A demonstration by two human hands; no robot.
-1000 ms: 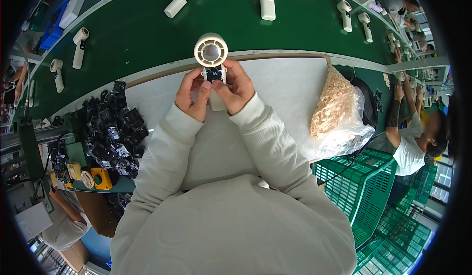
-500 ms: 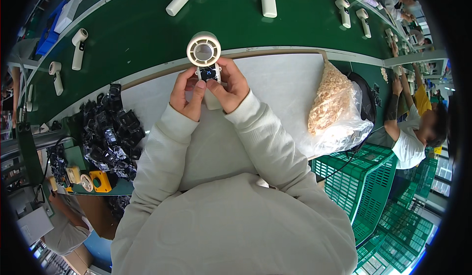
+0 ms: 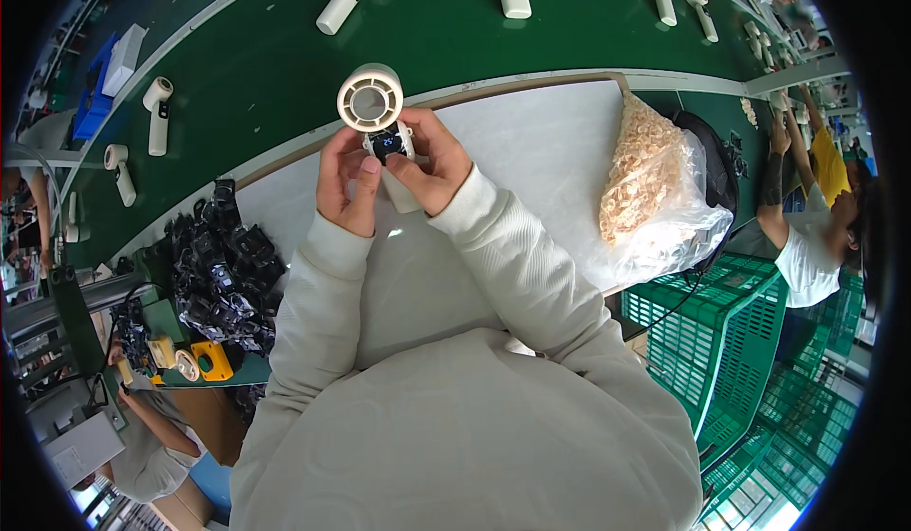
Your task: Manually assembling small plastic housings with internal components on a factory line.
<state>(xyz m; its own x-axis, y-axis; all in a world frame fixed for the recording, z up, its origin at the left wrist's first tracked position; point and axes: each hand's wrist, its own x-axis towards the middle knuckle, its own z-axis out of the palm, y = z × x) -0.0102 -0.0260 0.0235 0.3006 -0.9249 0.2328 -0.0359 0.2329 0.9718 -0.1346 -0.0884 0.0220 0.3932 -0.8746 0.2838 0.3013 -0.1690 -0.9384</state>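
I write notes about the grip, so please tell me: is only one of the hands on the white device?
No, the left hand and the right hand both hold the white device.

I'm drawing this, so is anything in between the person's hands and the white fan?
Nothing visible is in the way: the left hand and the right hand both hold the white fan directly.

Fisheye head view, looking down
It sits above the grey sweatshirt [image 3: 465, 427], near the left hand [image 3: 333, 186] and right hand [image 3: 439, 171], facing the far green conveyor belt [image 3: 249, 68].
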